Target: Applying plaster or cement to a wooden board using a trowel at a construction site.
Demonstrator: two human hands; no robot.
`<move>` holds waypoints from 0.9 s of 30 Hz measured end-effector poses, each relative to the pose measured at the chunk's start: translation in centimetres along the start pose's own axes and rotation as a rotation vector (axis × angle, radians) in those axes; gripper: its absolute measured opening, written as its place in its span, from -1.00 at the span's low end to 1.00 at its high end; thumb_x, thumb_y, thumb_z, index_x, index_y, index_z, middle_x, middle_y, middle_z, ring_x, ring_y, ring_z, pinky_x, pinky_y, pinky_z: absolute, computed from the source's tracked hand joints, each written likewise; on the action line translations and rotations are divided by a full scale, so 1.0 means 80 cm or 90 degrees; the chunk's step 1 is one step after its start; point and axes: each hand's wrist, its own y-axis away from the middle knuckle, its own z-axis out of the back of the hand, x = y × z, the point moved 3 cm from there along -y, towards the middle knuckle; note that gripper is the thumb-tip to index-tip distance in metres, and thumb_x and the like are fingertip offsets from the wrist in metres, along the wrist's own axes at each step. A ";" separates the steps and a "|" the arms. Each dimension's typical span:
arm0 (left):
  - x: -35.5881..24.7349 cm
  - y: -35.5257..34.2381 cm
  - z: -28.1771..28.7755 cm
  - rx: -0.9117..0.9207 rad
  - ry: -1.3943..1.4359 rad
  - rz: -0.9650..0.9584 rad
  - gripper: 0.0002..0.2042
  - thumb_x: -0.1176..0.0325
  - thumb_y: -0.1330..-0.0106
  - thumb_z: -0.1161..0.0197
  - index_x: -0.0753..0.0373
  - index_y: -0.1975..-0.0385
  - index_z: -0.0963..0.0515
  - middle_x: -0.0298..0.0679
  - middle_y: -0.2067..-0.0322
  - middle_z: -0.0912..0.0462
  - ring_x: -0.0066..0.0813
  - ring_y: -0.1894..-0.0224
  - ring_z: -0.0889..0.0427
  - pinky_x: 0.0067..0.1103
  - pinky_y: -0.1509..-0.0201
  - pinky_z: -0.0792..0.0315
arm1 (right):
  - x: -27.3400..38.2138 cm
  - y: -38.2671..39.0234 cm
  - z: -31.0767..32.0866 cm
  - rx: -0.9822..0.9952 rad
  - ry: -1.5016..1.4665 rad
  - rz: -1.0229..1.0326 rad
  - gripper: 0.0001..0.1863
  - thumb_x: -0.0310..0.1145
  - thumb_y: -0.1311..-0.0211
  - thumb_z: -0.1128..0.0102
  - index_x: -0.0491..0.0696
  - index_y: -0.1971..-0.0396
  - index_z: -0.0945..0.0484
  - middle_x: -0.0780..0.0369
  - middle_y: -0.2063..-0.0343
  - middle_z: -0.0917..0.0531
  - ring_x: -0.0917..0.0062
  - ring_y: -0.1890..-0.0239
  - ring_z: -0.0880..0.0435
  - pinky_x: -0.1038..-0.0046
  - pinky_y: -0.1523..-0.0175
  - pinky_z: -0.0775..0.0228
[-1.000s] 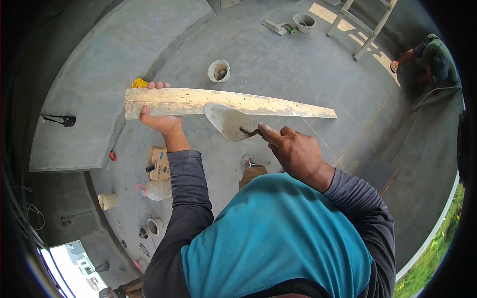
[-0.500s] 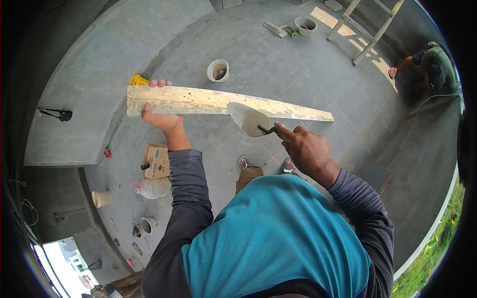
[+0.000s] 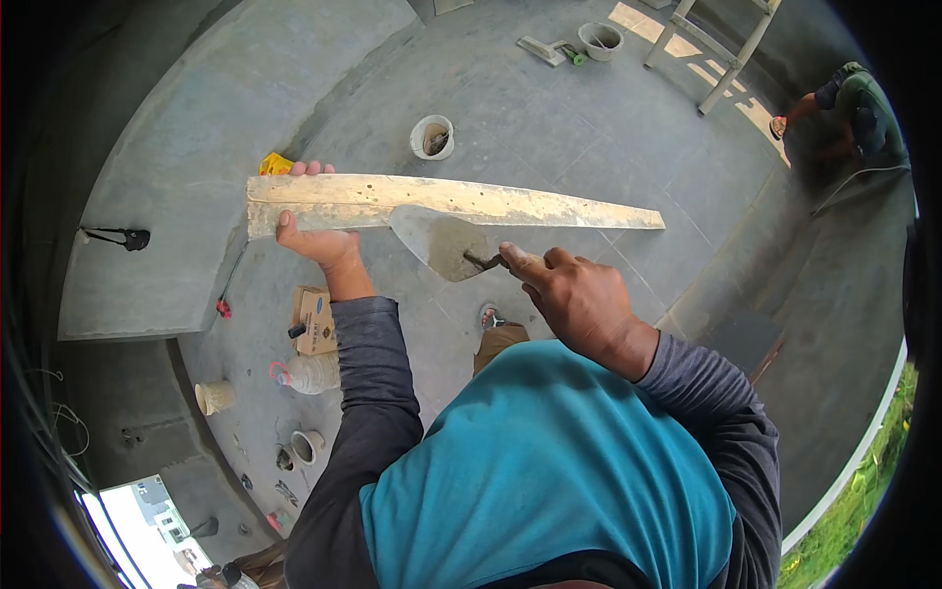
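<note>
A long wooden board (image 3: 530,204), pale and smeared with grey cement, is held up crosswise in front of me. My left hand (image 3: 319,240) grips its left end, thumb on the near face and fingertips curled over the far edge. In my right hand (image 3: 579,299) is a trowel (image 3: 442,243) with a broad, cement-stained blade; the fingers wrap round its handle, which they mostly hide. The blade's upper edge lies at the board's near edge, left of the middle.
A bucket (image 3: 432,137) stands on the grey floor beyond the board; another bucket (image 3: 601,41) and a float (image 3: 542,51) lie farther off. A ladder (image 3: 721,59) and a crouching person (image 3: 863,118) are at far right. At left are a cardboard box (image 3: 316,322) and a large bottle (image 3: 312,373).
My right hand and the trowel have moved left along the board's near edge. My left hand still grips the board, which has shifted only slightly.
</note>
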 end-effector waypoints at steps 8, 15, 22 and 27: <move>-0.003 0.004 -0.002 -0.053 -0.062 0.022 -0.19 -0.14 -0.01 -0.07 0.38 -0.19 -0.31 -0.04 -0.06 -0.48 -0.05 -0.21 -0.42 -0.10 -0.34 -0.25 | -0.048 0.012 -0.013 0.075 0.070 -0.119 -0.50 -0.37 -0.35 -0.02 0.17 -0.30 -0.34 0.10 0.33 -0.61 0.26 0.40 -0.71 0.27 0.33 -0.57; -0.046 0.003 -0.006 -0.021 -0.085 -0.095 -0.20 -0.05 -0.08 -0.05 -0.01 -0.40 -0.05 -0.01 -0.26 -0.25 0.23 -0.26 -0.34 0.24 -0.27 -0.22 | -0.032 0.000 -0.030 0.090 -0.262 -0.069 -0.53 -0.17 -0.42 -0.02 0.06 -0.27 -0.33 0.01 0.36 -0.63 0.08 0.34 -0.67 0.10 0.26 -0.52; -0.044 -0.009 0.006 -0.049 -0.096 -0.065 -0.40 0.03 -0.08 -0.08 0.03 -0.18 -0.31 -0.05 -0.17 -0.39 0.13 -0.18 -0.47 0.15 -0.20 -0.35 | -0.091 0.020 -0.081 0.084 -0.386 -0.138 -0.52 -0.16 -0.42 0.01 0.04 -0.28 -0.33 0.00 0.31 -0.69 0.07 0.25 -0.69 0.12 0.19 -0.52; -0.042 -0.008 0.007 -0.080 -0.137 -0.064 -0.47 0.01 -0.11 -0.07 0.03 -0.11 -0.37 -0.08 -0.13 -0.43 0.11 -0.15 -0.49 0.12 -0.16 -0.39 | -0.105 0.024 -0.086 0.141 -0.294 -0.224 -0.52 -0.21 -0.40 -0.01 0.04 -0.29 -0.34 0.00 0.24 -0.70 0.07 0.21 -0.69 0.14 0.15 -0.51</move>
